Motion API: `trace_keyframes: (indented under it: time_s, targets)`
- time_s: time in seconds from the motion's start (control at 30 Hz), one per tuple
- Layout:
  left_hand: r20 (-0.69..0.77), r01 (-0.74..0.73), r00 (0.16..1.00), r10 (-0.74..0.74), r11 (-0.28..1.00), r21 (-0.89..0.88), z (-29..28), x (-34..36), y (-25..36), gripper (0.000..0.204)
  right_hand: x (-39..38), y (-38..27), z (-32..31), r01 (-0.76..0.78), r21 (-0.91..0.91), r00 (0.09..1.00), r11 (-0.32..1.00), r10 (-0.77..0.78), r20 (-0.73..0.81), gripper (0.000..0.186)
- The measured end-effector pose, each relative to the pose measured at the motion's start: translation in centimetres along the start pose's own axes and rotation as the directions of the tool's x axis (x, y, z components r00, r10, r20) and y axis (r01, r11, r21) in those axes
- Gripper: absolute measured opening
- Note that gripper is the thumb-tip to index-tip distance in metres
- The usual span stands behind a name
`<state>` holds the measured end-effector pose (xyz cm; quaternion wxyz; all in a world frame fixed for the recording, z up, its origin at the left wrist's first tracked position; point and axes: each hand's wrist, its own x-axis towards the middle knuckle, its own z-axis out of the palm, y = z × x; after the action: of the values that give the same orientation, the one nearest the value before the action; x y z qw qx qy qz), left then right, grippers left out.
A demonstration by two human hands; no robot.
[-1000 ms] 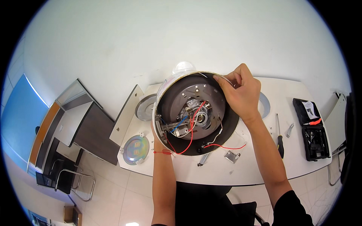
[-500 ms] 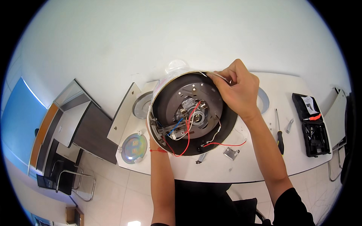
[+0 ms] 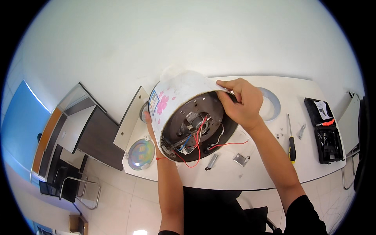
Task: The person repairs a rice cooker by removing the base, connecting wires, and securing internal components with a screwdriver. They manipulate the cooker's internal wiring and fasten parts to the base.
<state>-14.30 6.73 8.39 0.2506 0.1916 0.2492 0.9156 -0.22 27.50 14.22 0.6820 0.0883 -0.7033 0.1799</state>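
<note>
My right hand (image 3: 243, 101) grips the upper right rim of a round white appliance body (image 3: 180, 84) with pink flowers, thumb inside, fingers over the edge. My left hand (image 3: 151, 125) is on its left side, partly hidden behind it, fingers closed on the shell. The body is tilted with its open bottom toward me, showing a dark metal plate (image 3: 211, 105), a central fitting (image 3: 201, 124), and red (image 3: 235, 143), blue and white wires, some dangling below the rim.
On the white table (image 3: 274, 172) lie an iridescent disc (image 3: 141, 154), a metal ring (image 3: 276, 109), a partly hidden round lid (image 3: 143, 111), metal parts (image 3: 239, 159), a screwdriver (image 3: 291, 150) and an open black tool case (image 3: 329, 145). A white wall (image 3: 196, 35) stands behind.
The appliance has turned and tipped, so its white flowered outer wall now shows and less of the interior faces me. My right hand has moved slightly down with it; left fingers have appeared.
</note>
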Motion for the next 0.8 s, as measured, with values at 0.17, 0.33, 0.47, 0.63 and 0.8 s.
trace_keyframes:
  time_s: [0.17,0.33,0.47,0.63,0.8]
  targets:
    - [0.009,-0.252,0.967,0.254,0.953,0.169,-1.5,0.8,1.6,0.071,-0.9,0.4,0.8,-0.099,0.033,0.994,0.995,0.097,0.059,0.019]
    - [-0.022,-0.534,0.766,0.642,0.655,0.535,-0.3,1.3,2.9,0.043,-1.6,2.4,1.1,-0.336,0.099,0.914,0.937,0.300,0.272,0.030]
    - [0.280,-0.624,0.618,0.734,0.242,0.743,-0.8,0.7,3.4,0.055,-1.8,5.1,1.0,-0.670,0.269,0.693,0.692,0.453,0.561,0.031]
    - [0.708,-0.722,0.408,0.577,-0.270,0.636,0.8,0.1,2.3,0.056,-1.5,6.6,-0.1,-0.846,0.355,0.533,0.398,0.614,0.582,0.017]
    - [0.827,-0.741,0.349,0.441,-0.411,0.532,1.4,-0.3,1.7,0.052,-0.7,4.8,0.2,-0.883,0.275,0.469,0.380,0.713,0.522,0.032]
